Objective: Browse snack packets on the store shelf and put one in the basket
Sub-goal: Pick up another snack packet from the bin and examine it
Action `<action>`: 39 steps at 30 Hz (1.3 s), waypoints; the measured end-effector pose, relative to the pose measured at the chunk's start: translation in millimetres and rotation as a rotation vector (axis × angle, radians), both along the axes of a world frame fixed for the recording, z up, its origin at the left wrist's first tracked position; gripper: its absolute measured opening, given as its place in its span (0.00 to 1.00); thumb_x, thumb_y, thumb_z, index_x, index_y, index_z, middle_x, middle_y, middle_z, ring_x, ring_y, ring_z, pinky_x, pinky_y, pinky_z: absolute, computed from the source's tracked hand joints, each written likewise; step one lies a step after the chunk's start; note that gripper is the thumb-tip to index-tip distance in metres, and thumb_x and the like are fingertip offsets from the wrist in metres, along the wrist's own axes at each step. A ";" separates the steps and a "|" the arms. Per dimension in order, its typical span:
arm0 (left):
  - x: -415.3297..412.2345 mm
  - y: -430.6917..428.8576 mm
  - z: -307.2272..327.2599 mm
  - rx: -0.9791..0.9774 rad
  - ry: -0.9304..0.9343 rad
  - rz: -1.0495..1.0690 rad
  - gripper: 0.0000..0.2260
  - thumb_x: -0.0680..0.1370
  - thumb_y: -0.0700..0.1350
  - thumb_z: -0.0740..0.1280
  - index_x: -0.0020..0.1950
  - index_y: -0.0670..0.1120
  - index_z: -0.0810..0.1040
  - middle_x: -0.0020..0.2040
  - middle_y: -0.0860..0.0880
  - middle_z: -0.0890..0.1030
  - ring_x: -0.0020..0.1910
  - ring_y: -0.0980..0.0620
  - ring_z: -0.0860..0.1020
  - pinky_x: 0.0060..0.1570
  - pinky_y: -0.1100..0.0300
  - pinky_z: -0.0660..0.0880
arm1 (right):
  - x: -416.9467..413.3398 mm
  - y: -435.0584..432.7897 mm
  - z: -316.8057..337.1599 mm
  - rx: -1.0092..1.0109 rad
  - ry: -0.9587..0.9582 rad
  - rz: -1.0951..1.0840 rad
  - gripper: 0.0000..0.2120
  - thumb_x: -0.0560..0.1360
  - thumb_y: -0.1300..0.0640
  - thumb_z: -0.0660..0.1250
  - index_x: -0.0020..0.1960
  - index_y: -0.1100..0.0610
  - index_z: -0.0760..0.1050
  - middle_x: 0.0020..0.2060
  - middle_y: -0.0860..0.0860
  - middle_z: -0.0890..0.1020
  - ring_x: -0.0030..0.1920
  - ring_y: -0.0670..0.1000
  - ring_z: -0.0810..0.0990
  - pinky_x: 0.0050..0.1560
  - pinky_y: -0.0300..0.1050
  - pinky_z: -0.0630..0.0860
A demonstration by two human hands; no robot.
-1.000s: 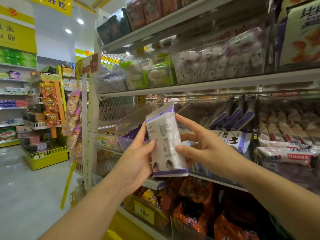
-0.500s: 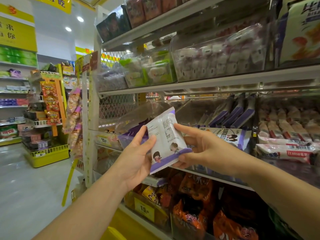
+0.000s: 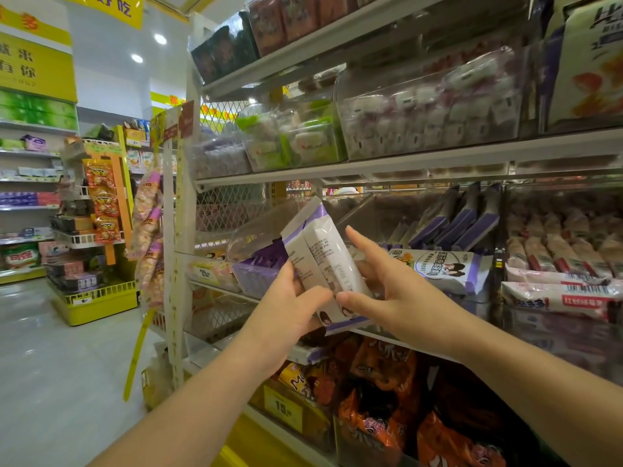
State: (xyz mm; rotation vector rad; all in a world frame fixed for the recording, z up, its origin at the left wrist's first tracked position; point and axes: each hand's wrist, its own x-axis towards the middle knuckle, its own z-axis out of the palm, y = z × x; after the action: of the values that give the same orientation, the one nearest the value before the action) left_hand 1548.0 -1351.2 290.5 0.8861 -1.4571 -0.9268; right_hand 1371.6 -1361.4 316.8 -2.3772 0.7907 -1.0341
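The shelf (image 3: 404, 166) tips its clear bins outward so the stock faces you. You hold the packet (image 3: 323, 261) just in front of it, tilted with the printed back toward you, likely for reading. Your left hand (image 3: 286, 318) clamps its lower left edge, thumb across the print. Your right hand (image 3: 397, 298) pinches the lower right, forefinger straight and free. No basket shows.

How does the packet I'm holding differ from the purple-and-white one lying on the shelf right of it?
The held packet stands tilted, gripped by the left hand and right hand; the shelf packet lies flat, untouched. The held packet shows mostly fine print; the shelf packet shows a large oval logo. Both are white with purple trim.
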 end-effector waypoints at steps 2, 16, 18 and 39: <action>-1.1 -0.2 0.3 -0.056 -0.059 0.064 0.31 0.74 0.41 0.66 0.74 0.59 0.61 0.59 0.50 0.81 0.59 0.50 0.80 0.58 0.45 0.77 | 4.2 0.8 0.0 -0.073 0.046 -0.036 0.38 0.75 0.50 0.68 0.75 0.36 0.48 0.53 0.24 0.68 0.54 0.24 0.71 0.49 0.26 0.75; 29.2 -7.7 23.2 -0.163 -0.078 0.278 0.11 0.81 0.45 0.60 0.55 0.58 0.78 0.42 0.53 0.85 0.42 0.55 0.84 0.37 0.58 0.81 | 11.1 6.9 -6.5 -0.316 0.142 -0.142 0.38 0.73 0.47 0.67 0.72 0.30 0.47 0.60 0.40 0.78 0.55 0.44 0.79 0.48 0.41 0.81; 32.1 -7.3 23.2 -0.151 -0.100 0.213 0.11 0.81 0.45 0.60 0.56 0.57 0.79 0.46 0.52 0.85 0.46 0.53 0.84 0.41 0.55 0.81 | 11.0 6.6 -5.7 -0.333 0.146 -0.146 0.38 0.73 0.48 0.67 0.72 0.30 0.47 0.59 0.40 0.79 0.53 0.43 0.79 0.48 0.42 0.81; 20.3 -13.1 -1.0 -0.154 -0.043 0.110 0.27 0.80 0.39 0.61 0.76 0.56 0.60 0.67 0.48 0.76 0.59 0.49 0.80 0.52 0.47 0.80 | 10.7 0.6 2.7 -0.200 0.033 -0.020 0.32 0.75 0.56 0.69 0.73 0.38 0.61 0.56 0.33 0.76 0.56 0.37 0.78 0.50 0.41 0.81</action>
State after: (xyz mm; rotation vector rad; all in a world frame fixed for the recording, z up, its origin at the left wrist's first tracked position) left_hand 1568.3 -1364.3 289.6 0.8675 -1.4802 -0.7082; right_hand 1382.3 -1360.7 319.5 -2.5642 0.7555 -1.1326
